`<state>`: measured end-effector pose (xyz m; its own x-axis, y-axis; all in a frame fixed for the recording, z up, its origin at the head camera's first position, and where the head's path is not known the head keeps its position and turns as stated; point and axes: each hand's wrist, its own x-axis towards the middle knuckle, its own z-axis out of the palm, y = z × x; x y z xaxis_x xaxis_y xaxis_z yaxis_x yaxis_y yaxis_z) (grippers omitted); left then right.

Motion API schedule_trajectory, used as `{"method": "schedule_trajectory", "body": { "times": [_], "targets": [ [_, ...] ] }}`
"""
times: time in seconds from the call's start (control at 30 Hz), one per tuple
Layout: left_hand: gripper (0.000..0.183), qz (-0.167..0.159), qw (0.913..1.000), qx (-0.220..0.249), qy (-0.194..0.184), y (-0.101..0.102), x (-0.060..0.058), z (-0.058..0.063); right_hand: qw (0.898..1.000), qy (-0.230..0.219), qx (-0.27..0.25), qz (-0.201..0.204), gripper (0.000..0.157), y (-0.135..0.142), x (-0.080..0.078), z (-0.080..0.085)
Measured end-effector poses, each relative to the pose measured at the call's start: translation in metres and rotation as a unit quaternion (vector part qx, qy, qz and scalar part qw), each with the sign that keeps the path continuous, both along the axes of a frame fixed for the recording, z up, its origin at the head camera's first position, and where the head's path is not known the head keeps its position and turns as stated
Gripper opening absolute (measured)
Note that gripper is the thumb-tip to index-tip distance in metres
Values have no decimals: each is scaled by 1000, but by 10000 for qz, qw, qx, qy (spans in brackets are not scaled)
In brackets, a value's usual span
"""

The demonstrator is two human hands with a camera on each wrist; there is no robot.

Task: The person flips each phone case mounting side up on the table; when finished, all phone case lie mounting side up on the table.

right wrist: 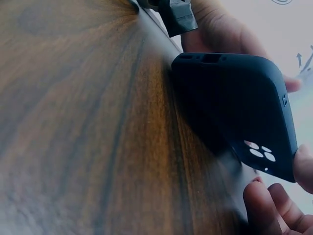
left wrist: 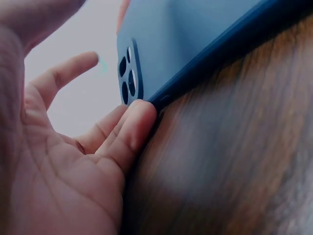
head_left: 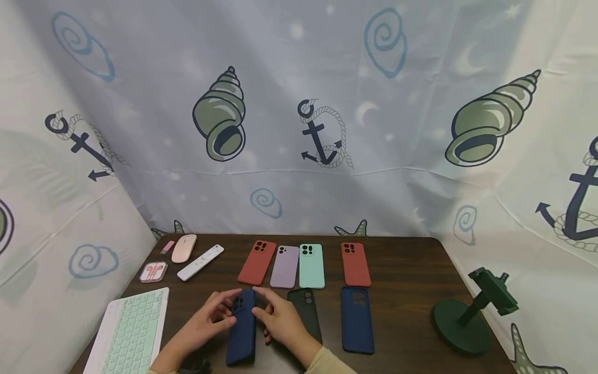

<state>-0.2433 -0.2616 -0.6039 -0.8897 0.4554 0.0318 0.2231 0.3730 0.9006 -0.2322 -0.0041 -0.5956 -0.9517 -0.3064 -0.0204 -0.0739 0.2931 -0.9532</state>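
A dark blue phone case [head_left: 242,332] with a camera cutout is tilted up from the table between both hands. My left hand [head_left: 210,317] grips it at the camera end, and in the left wrist view its fingertips [left wrist: 139,115] press the corner beside the cutout. From the other side my right hand [head_left: 282,319] holds the case, index finger at the top corner and thumb along the edge. The right wrist view shows the hollow inner face of the case [right wrist: 230,98]. A black phone case [head_left: 307,311] lies partly hidden behind the right hand.
Red [head_left: 258,262], purple [head_left: 284,267], mint [head_left: 311,266] and another red case [head_left: 356,265] lie along the back; a second blue case [head_left: 357,324] is in front. Keyboard [head_left: 133,332], mouse [head_left: 184,248], white remote [head_left: 201,262] and earphones box [head_left: 153,271] sit left; a green stand [head_left: 462,327] right.
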Motion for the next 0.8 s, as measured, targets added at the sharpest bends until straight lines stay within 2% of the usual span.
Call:
{"method": "schedule_trajectory", "body": {
  "times": [0.2, 0.33, 0.6, 0.7, 0.8],
  "targets": [
    [66, 184, 9997, -153, -102, 5, 3, 3, 9999, -48, 36, 133, 64, 0, 0, 2],
    [72, 219, 9992, -321, -16, 9, 6, 5, 9995, 46, 91, 295, 74, 0, 0, 2],
    [85, 33, 9980, -378, 498, 21, 10, 4, 9984, 196, 278, 445, 80, 1, 0, 1],
    [87, -43, 9977, -416, 540, 23, 11, 5, 9974, 247, 357, 572, 84, 2, 0, 1],
    [80, -31, 9974, -472, 547, 24, 10, 5, 9967, 256, 352, 682, 87, 2, -1, 1]
  ]
}}
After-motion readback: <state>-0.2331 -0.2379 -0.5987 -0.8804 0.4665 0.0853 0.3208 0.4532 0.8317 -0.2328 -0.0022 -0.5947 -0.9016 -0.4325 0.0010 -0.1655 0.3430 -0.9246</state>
